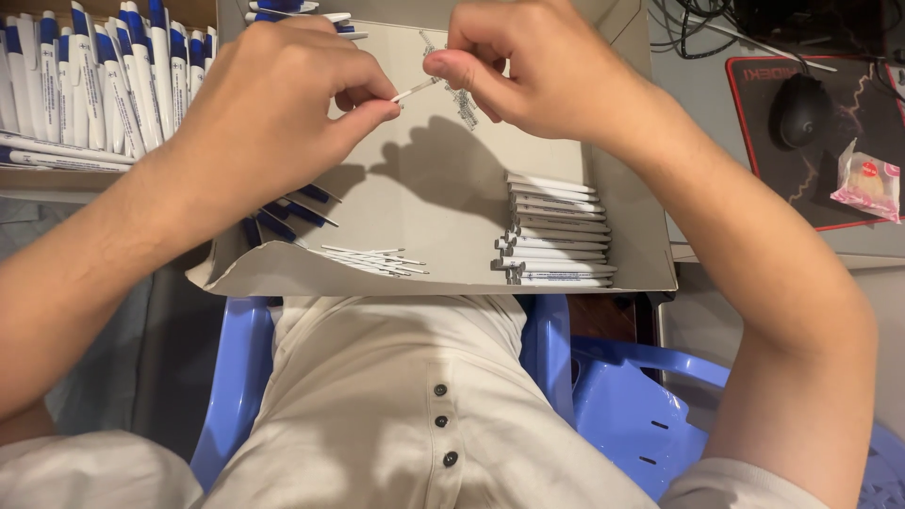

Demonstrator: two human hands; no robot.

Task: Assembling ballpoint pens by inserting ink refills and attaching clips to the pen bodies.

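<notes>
Thin white ink refill (pixel 412 90) pinched at both ends, held level over the grey cardboard tray (pixel 443 188). Left hand (pixel 273 104) closed on its near end with thumb and forefinger together; right hand (pixel 528 66) clamped on the far end, fingertips (pixel 443 66) pressed tight, perhaps with a small spring slipping on there, though too fine to tell. Judged as the fitting step of pen assembly: refill being readied between the two hands before going into a barrel.

Just beyond the right hand, a scatter of small springs (pixel 464 102) on the tray. Below the left hand, loose blue pen tips (pixel 292 207) and a little heap of spare refills (pixel 372 261) near the tray's front edge. Below the right hand, a neat stack of white barrels (pixel 556 236). Left of the left hand, a box of finished blue-and-white pens (pixel 94 80) standing in rows. Well to the right of the right hand, a black mouse (pixel 801 108) on a red-edged mat, with a wrapped snack (pixel 867 184) beside it.

Next move likely calls for steady alignment, keeping the refill straight and freeing one hand for a barrel.
</notes>
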